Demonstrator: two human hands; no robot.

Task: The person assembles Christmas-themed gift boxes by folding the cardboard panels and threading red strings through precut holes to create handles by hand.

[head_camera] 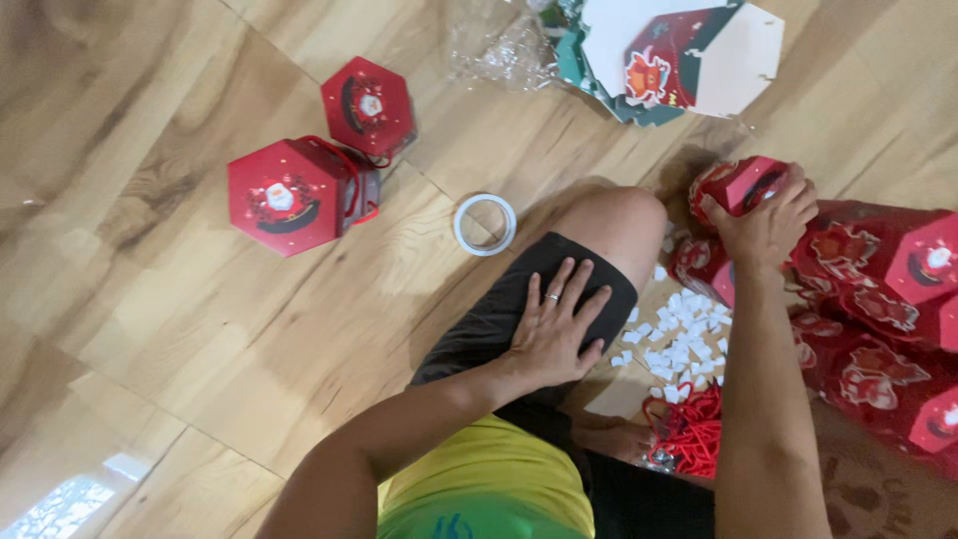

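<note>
Gripping a red folded box (746, 184), right hand (766, 228) fingers curl over its top; left hand (554, 334) splayed flat on thigh.

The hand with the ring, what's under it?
The left hand lies flat on the person's thigh, on the black shorts. Its palm covers part of the cloth, so that patch is hidden. The bare knee shows beyond the fingers.

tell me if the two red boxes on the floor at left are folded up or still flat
Folded up. The larger red hexagonal box and the smaller red box each show a closed hexagonal top and side walls, unlike the flat sheets at right.
</note>
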